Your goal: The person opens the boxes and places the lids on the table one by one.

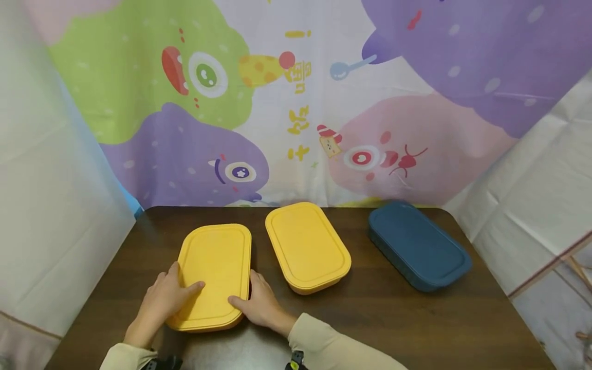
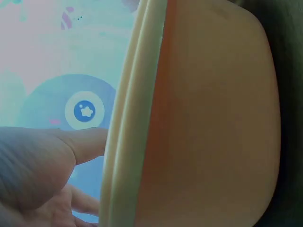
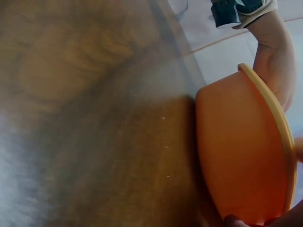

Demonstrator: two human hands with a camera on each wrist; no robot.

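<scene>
A yellow lidded food container (image 1: pixel 215 272) stands on the left part of the dark table. My left hand (image 1: pixel 164 297) grips its left side, thumb over the lid and fingers down along the edge. On the opposite side my right hand (image 1: pixel 262 303) holds it, with the thumb on the lid's right rim and the fingers partly hidden beside the wall. In the left wrist view the container (image 2: pixel 213 118) shows its side and pale lid rim, the left hand (image 2: pixel 38 170) at the lid. The right wrist view shows the container's orange-looking wall (image 3: pixel 241 146) beside the tabletop.
A second yellow lidded container (image 1: pixel 307 246) lies just right of the held one. Farther right is a dark blue lidded container (image 1: pixel 418 244). A cartoon-printed curtain (image 1: pixel 305 103) hangs behind the wooden table (image 1: pixel 370 318); pale cloth flanks both sides.
</scene>
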